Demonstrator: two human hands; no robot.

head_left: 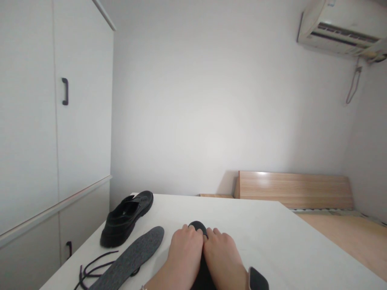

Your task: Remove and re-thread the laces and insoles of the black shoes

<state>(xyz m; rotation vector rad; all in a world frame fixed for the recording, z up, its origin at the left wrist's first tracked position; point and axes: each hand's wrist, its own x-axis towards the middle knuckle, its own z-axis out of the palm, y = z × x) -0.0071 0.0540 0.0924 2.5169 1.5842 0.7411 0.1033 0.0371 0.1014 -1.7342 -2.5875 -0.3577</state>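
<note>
A black shoe [203, 278] lies low in the middle of the head view, its rounded toe pointing away from me. My left hand [186, 246] is closed over its left side, and my right hand [222, 250] over its right side, with the knuckles up and the two hands side by side. Both sets of fingertips are bent down near the toe and partly hidden. To the left of my left hand lies a grey insole [133, 257], flat on the table. Dark shoelaces [96, 265] curl loosely beside and partly under it. A second black shoe [128, 219] stands farther back on the left.
Everything rests on a white table [256, 225]. A white cabinet [84, 121] with dark handles rises on the left. Beyond the table's right edge are a wooden headboard [293, 189] and a bed base [341, 233]. An air conditioner [347, 24] hangs at upper right.
</note>
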